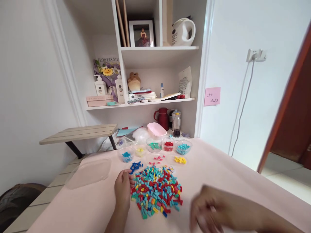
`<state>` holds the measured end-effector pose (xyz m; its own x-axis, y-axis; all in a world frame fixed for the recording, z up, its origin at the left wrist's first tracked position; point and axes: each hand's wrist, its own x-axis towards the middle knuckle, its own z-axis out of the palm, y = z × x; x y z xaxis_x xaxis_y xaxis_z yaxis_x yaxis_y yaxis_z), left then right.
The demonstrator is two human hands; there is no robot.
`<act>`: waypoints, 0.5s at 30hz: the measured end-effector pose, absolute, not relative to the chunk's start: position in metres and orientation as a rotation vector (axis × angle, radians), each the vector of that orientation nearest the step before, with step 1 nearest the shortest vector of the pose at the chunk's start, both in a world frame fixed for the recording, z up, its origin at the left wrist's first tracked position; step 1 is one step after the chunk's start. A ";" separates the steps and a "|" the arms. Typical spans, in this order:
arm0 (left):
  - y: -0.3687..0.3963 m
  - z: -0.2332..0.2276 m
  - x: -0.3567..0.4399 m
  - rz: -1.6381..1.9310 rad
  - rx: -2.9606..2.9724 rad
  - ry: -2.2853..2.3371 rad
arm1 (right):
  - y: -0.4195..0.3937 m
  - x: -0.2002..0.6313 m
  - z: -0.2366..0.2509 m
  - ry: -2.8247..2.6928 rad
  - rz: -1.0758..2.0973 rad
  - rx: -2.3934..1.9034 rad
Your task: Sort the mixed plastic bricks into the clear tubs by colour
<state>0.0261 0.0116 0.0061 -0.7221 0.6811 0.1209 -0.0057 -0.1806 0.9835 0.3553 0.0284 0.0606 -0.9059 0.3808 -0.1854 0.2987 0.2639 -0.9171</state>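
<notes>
A white shelf unit (160,49) stands behind the table, and a pink note (212,96) is fixed on the wall to its right. On the lower level there are a dark red jug (163,119) and a pink basin (156,129). The table (216,168) has a smooth pale pink surface. In its middle lies a loose pile of small bricks (157,191), in turquoise, red, yellow, green and other colours. Behind the pile, clear bowls (190,149) contain bricks of separate colours: blue, pale yellow, green, red and turquoise. Nearer to the pile are groups of dark blue bricks (136,166), pink bricks (159,158) and yellow bricks (180,160). At the left, a clear lid (91,173) lies flat.

The left hand (123,186) is at the left edge of the pile, with its fingers partly curled; I cannot tell if they hold a brick. The right hand (206,207) is to the right of the pile, apart from it, and blurred. Its fingers bend downward, but whether they grip something I cannot tell.
</notes>
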 end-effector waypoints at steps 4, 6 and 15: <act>0.011 0.008 0.026 1.991 0.746 1.613 | 0.094 0.309 0.086 -1.958 1.391 -0.923; 0.011 0.009 0.027 1.995 0.738 1.611 | 0.121 0.298 0.073 -1.838 1.225 -1.044; 0.011 0.007 0.028 1.972 0.725 1.634 | 0.141 0.297 0.002 -2.027 0.767 -1.159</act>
